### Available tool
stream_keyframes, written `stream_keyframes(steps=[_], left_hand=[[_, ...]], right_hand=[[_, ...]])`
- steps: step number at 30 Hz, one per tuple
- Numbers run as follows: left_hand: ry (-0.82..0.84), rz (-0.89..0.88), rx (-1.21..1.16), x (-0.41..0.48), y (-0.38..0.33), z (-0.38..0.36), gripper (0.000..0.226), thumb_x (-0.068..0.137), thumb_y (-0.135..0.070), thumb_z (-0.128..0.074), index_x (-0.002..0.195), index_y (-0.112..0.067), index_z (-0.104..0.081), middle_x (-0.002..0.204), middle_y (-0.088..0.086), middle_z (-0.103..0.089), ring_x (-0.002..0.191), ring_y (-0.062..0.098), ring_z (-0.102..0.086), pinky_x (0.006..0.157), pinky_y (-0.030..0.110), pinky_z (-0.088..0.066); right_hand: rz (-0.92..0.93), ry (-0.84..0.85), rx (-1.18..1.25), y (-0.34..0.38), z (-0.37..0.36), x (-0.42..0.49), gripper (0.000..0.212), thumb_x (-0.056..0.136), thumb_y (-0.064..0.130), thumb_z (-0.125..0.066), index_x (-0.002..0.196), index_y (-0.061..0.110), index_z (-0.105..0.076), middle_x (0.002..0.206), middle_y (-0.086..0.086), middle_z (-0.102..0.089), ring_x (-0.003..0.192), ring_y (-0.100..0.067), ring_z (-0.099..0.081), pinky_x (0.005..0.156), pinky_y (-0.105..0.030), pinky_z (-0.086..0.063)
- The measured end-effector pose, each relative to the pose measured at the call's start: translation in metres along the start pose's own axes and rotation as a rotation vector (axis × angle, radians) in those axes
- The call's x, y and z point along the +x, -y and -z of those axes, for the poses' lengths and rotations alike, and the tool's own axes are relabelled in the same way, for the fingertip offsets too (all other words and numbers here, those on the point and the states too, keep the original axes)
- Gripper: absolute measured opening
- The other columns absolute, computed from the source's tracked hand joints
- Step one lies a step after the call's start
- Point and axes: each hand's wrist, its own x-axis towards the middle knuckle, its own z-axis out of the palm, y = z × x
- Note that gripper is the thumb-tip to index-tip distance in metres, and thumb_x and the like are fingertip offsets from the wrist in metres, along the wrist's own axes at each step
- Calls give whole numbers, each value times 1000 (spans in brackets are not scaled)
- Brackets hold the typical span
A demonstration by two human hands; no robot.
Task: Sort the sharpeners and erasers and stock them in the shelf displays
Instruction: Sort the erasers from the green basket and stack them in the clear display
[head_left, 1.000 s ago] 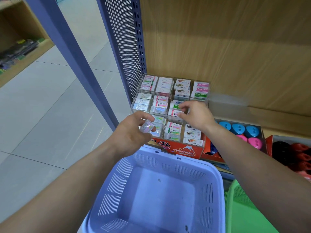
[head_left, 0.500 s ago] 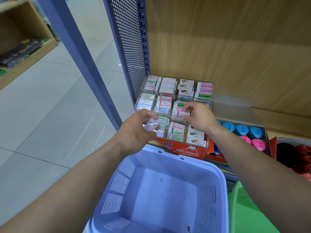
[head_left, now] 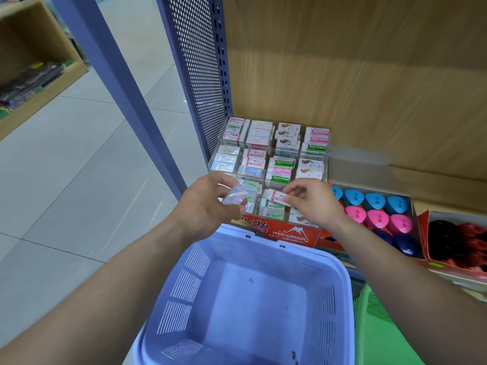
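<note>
Left hand (head_left: 208, 204) curls round a clear-wrapped eraser (head_left: 235, 197), thumb and fingers closed on it, just in front of the eraser display (head_left: 271, 154). Right hand (head_left: 313, 204) pinches a white eraser (head_left: 276, 198) by one end between thumb and fingertips. It is tilted, over the display's front rows. The hands are near each other, not touching.

The display is a clear tiered case with compartments holding rows of packed erasers, some with green and pink "Hard Eraser" labels. It sits at the shelf's left end, against the perforated side panel (head_left: 195, 75). A red Hard Eraser box (head_left: 288, 233) is at its front edge.

Just right of the display, a sharpener tray (head_left: 374, 191) holds blue sharpeners (head_left: 374, 202) at the back, pink sharpeners (head_left: 376, 217) in the middle and dark blue sharpeners (head_left: 405, 245) in front. Further right is a box of black and red sharpeners (head_left: 463, 241), blurred.

Lavender basket (head_left: 340, 270) sits below both forearms, just in front of the shelf. Green basket (head_left: 379, 327) is beside it on the right. Wooden back panel (head_left: 369, 75) stands behind the stock. Tiled floor (head_left: 66, 193) is to the left.
</note>
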Motion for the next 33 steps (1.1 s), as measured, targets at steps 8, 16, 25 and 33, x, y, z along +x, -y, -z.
stream_keyframes(steps=[8,16,25,33], left_hand=[[-12,-13,72,1,0,2,34,82,-8,-82,109,-17,-63,94,8,-70,66,17,-71,59,19,-53],[-31,-25,155,6,5,3,33,80,-20,-85,108,-29,-69,106,3,-69,86,18,-70,77,29,-53],[-40,-81,93,8,-1,-10,27,80,-9,-84,94,-26,-70,100,-2,-69,85,17,-67,76,26,-52],[-1,-102,-36,5,-13,-16,30,83,10,-74,101,-13,-68,102,12,-68,55,0,-62,55,12,-48]], right_hand=[[23,80,-275,7,-14,6,14,96,26,-65,105,25,-76,105,8,-73,95,-13,-65,84,-35,-56],[44,-3,-129,17,3,-7,23,99,22,-61,118,24,-73,110,9,-73,97,-5,-65,88,-30,-56],[23,188,609,80,11,-34,20,96,9,-67,114,15,-71,87,-2,-71,67,-17,-65,58,-27,-53],[-14,208,657,75,25,-37,20,95,4,-66,114,8,-71,85,-12,-68,70,-16,-66,67,-28,-58]])
